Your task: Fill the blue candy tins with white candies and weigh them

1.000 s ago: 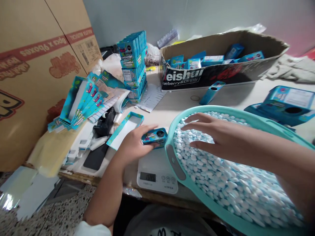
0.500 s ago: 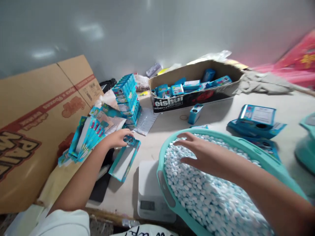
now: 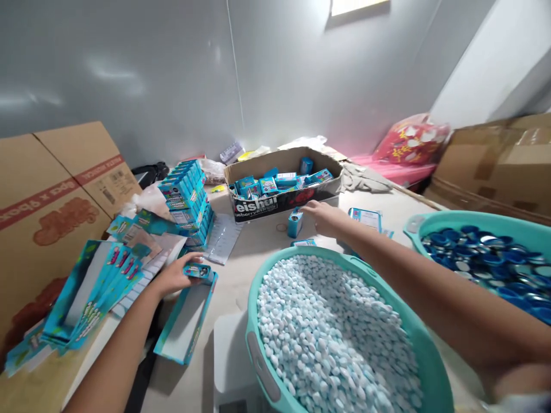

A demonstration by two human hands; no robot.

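Observation:
My left hand [image 3: 178,276] is closed on a small blue candy box [image 3: 198,271] at the far end of an open blue display tray [image 3: 183,327]. The tray's white inside shows below the box. Beyond the tub, my right hand [image 3: 322,218] reaches out with fingers extended beside an upright small blue box [image 3: 295,224]. Its fingertips are close to the box top; I cannot tell whether they touch. Under my right forearm, a turquoise tub [image 3: 253,298] holds a mass of white and pale-blue candies [image 3: 318,332].
A stack of blue boxes [image 3: 185,201] stands at left, near flat blue cartons [image 3: 94,292] and a big cardboard box [image 3: 55,195]. A black carton [image 3: 275,206] holds more small boxes. At right, another turquoise tub [image 3: 473,218] holds round blue lids [image 3: 486,258]. A white scale [image 3: 228,355] sits left of the candies.
My right hand has moved from above the candies to the upright small box beyond the tub. The view has turned right, bringing in the tub of lids. My left hand stays at the tray.

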